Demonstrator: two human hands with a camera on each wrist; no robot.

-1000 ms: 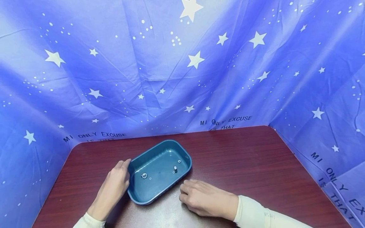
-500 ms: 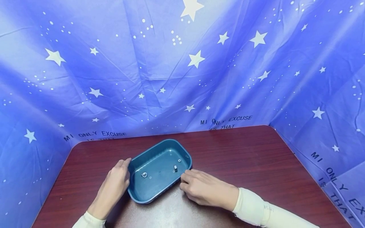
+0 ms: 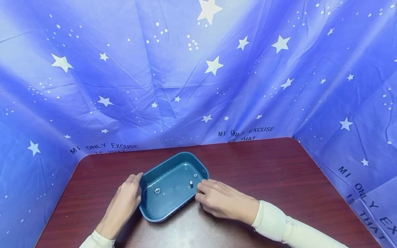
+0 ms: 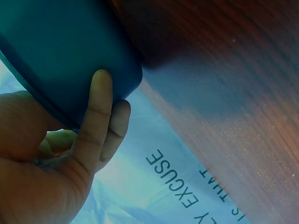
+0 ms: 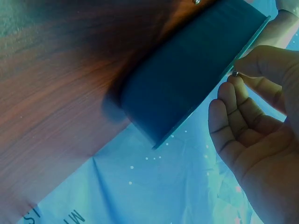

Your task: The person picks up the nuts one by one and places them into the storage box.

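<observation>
A blue-green rectangular plastic box [image 3: 169,213] stands slanted on the table. Its left end is gripped by my left hand [image 3: 122,203], whose fingers [image 4: 100,100] lie along the outer wall while the thumb is over the rim. At the box's right front rim is my right hand [image 3: 223,201]. Between thumb and fingertip it pinches a small metal nut [image 5: 235,73], seen only in the right wrist view. Inside the box lie a larger hex nut [image 3: 157,190], a dark-sided metal piece [image 3: 191,184] and several tiny rings. One tiny metal ring [image 3: 190,212] lies on the table before the box.
The dark red wood-grain table [image 3: 263,168] has rounded far corners. Behind it and at both sides hangs a blue cloth [image 3: 173,69] with white stars and printed words.
My right hand has risen from the tabletop beside the tiny ring to the box's right front rim. The left hand and the box have stayed in place.
</observation>
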